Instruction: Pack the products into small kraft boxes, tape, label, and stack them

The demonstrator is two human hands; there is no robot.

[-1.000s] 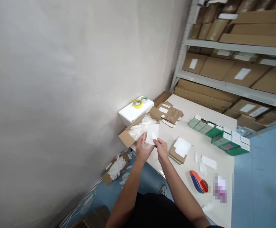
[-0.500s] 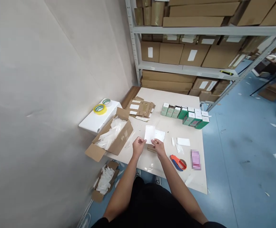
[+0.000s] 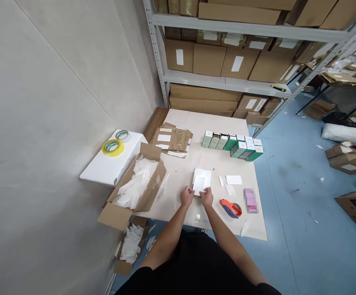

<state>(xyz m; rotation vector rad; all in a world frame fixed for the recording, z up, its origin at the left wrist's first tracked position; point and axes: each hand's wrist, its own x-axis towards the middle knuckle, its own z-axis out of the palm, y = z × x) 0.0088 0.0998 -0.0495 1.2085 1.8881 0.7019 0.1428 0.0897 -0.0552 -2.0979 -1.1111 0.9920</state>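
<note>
A white card (image 3: 199, 185) lies low over a shallow cardboard box whose white upper face (image 3: 207, 174) shows around it. My left hand (image 3: 187, 196) is closed in a pinch at the card's near left corner. At the near right side, my right hand (image 3: 206, 197) pinches the card's edge, with its fingers over the box. Brown cardboard shows just under the near edge, between the hands. Right of the hands lie a flat white card (image 3: 233, 180) and small clear plastic pieces (image 3: 230, 189). An orange and blue tape dispenser (image 3: 231, 208) rests nearer the table's front.
An open carton of white plastic bags (image 3: 138, 180) stands left, beside tape rolls (image 3: 113, 147) on a white surface. Flattened cardboard (image 3: 173, 138) lies at the back left. Several green-and-white boxes (image 3: 233, 144) stand in rows at the back right. A shelf rack (image 3: 227, 82) stands behind.
Both hands have lowered the white card and brought it over the box, which has straightened between them. The camera view has shifted, so the surroundings sit further left.
</note>
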